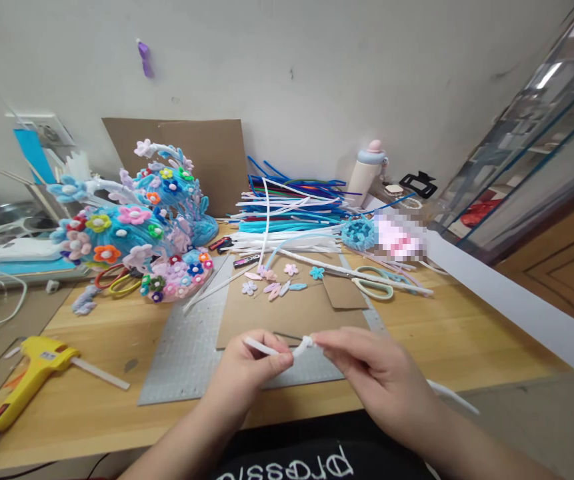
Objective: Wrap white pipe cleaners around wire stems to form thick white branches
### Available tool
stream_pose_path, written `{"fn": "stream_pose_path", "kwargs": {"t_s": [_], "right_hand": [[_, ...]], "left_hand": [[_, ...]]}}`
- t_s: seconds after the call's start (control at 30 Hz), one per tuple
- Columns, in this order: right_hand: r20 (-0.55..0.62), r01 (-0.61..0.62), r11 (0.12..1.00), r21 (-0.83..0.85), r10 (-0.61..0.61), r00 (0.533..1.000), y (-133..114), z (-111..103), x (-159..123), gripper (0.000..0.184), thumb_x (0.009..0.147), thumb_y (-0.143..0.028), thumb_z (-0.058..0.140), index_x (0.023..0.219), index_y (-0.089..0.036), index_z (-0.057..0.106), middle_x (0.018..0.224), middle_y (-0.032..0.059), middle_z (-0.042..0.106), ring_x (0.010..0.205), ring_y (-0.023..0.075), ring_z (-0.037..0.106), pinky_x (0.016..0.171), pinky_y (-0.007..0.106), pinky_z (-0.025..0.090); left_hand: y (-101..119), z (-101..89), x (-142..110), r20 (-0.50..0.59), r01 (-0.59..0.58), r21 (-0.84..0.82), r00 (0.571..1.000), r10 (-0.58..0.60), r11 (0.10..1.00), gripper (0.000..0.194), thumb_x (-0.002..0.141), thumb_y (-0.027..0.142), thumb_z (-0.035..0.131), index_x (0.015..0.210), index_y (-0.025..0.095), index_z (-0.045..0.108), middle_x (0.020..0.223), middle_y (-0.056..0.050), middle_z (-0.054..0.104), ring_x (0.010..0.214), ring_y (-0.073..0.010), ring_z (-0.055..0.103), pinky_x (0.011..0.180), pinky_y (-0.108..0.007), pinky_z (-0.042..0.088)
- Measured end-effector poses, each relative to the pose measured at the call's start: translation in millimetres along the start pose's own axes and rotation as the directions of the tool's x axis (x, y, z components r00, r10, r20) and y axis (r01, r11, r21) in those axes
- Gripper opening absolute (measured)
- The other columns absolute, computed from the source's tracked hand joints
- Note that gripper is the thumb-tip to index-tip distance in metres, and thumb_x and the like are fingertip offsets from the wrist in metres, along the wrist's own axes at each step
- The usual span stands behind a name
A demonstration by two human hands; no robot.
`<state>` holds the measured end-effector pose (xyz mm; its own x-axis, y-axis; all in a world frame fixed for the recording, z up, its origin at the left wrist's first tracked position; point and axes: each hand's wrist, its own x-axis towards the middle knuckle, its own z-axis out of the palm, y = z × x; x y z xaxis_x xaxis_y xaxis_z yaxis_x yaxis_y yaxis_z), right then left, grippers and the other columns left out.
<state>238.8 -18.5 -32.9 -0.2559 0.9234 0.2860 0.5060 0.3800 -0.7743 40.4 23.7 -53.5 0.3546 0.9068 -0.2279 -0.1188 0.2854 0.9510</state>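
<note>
Between my hands runs a white pipe cleaner (301,349), bent into a curve with a twisted knot near its middle. My left hand (261,363) pinches it between thumb and fingers, and a short straight end sticks out past the thumb. My right hand (371,367) closes on it beside the knot, and a white tail comes out behind that hand at the lower right. Below lie a cardboard sheet (247,320) and a grey cutting mat (177,360). Small pipe-cleaner flowers and petals (273,290) rest on the cardboard.
A yellow hot glue gun (31,373) lies at left. Fluffy flower-covered baskets (131,233) stand behind it. Bundles of pipe cleaners (291,213) fill the back. Green-handled scissors (377,287), a bottle (367,172) and a slanting white board (517,307) are at right.
</note>
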Motion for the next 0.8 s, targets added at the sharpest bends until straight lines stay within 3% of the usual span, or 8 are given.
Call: {"fn": "stream_pose_path", "kwargs": {"t_s": [0.1, 0.17, 0.3, 0.47, 0.53, 0.63, 0.73, 0.8], "right_hand": [[0.173, 0.052, 0.998, -0.029, -0.046, 0.984, -5, -5, 0, 0.026, 0.092, -0.018, 0.046, 0.107, -0.030, 0.063, 0.076, -0.0022, 0.064, 0.067, 0.0106, 0.058, 0.060, 0.022, 0.040], [0.294, 0.095, 0.986, -0.139, -0.051, 0.954, -8, -8, 0, 0.029, 0.090, -0.014, 0.045, 0.106, -0.031, 0.063, 0.076, -0.0027, 0.064, 0.066, 0.0109, 0.058, 0.058, 0.022, 0.036], [0.373, 0.152, 0.910, -0.386, 0.003, 0.928, -8, -7, 0, 0.035, 0.084, -0.008, 0.046, 0.104, -0.031, 0.064, 0.075, -0.0013, 0.064, 0.065, 0.0145, 0.059, 0.054, 0.025, 0.029], [0.185, -0.008, 0.945, -0.328, 0.072, 0.980, 1, 1, 0, 0.029, 0.089, -0.014, 0.044, 0.104, -0.029, 0.063, 0.084, -0.0002, 0.067, 0.075, 0.0159, 0.062, 0.061, 0.025, 0.039], [0.074, -0.052, 0.976, -0.213, 0.069, 0.995, 6, 4, 0, 0.027, 0.091, -0.017, 0.044, 0.106, -0.029, 0.062, 0.095, -0.0008, 0.068, 0.083, 0.0151, 0.063, 0.068, 0.025, 0.042], [-0.029, -0.053, 0.996, -0.072, 0.051, 0.998, 9, 7, -2, 0.023, 0.092, -0.020, 0.045, 0.106, -0.029, 0.061, 0.098, -0.0016, 0.068, 0.086, 0.0132, 0.062, 0.072, 0.024, 0.044], [-0.015, 0.021, 1.000, -0.007, -0.021, 1.000, 5, 4, -3, 0.023, 0.092, -0.020, 0.046, 0.107, -0.029, 0.060, 0.087, -0.0016, 0.066, 0.076, 0.0113, 0.060, 0.065, 0.022, 0.042], [0.087, 0.112, 0.993, -0.039, -0.108, 0.990, 1, -1, -3, 0.024, 0.092, -0.019, 0.045, 0.109, -0.029, 0.060, 0.076, -0.0022, 0.062, 0.066, 0.0104, 0.057, 0.059, 0.022, 0.038]], "left_hand": [[-4, -4.5, 9, 0.088, 0.185, -0.136, 0.981, -0.175, 0.973, 0.025, 0.058, 0.032, 0.077, 0.060, 0.014, 0.061, 0.051, 0.003, 0.051, 0.043, -0.0046, 0.030, 0.044, -0.021, 0.017], [0, -4.1, 11, 0.102, 0.204, -0.126, 0.976, -0.192, 0.971, 0.025, 0.059, 0.034, 0.076, 0.061, 0.014, 0.061, 0.047, 0.005, 0.046, 0.042, -0.0040, 0.027, 0.044, -0.020, 0.016], [15, 4.9, 3, -0.017, 0.038, 0.156, 0.999, -0.036, 0.987, 0.017, 0.060, 0.028, 0.075, 0.059, 0.015, 0.064, 0.055, 0.000, 0.060, 0.051, -0.0092, 0.047, 0.051, -0.022, 0.032], [20, 11.1, -17, 0.036, -0.254, 0.492, 0.962, 0.272, 0.833, 0.007, 0.069, 0.024, 0.070, 0.067, 0.018, 0.072, 0.070, -0.006, 0.072, 0.067, -0.0196, 0.064, 0.063, -0.029, 0.045], [17, 9.1, -21, 0.073, -0.338, 0.430, 0.937, 0.341, 0.837, 0.004, 0.070, 0.022, 0.071, 0.067, 0.019, 0.071, 0.077, -0.006, 0.074, 0.075, -0.0208, 0.067, 0.070, -0.031, 0.048], [9, 5.1, -19, 0.044, -0.303, 0.268, 0.952, 0.302, 0.915, 0.005, 0.069, 0.020, 0.072, 0.064, 0.019, 0.070, 0.082, -0.005, 0.073, 0.082, -0.0194, 0.066, 0.074, -0.029, 0.047], [-5, 1.6, -12, 0.052, -0.099, -0.025, 0.994, 0.100, 0.995, 0.013, 0.063, 0.025, 0.077, 0.061, 0.017, 0.067, 0.071, -0.003, 0.068, 0.064, -0.0124, 0.058, 0.058, -0.023, 0.041], [-14, -0.9, -7, 0.144, 0.109, -0.216, 0.986, -0.079, 0.970, 0.022, 0.060, 0.030, 0.078, 0.060, 0.015, 0.063, 0.062, 0.000, 0.061, 0.047, -0.0062, 0.044, 0.046, -0.019, 0.029]]}}
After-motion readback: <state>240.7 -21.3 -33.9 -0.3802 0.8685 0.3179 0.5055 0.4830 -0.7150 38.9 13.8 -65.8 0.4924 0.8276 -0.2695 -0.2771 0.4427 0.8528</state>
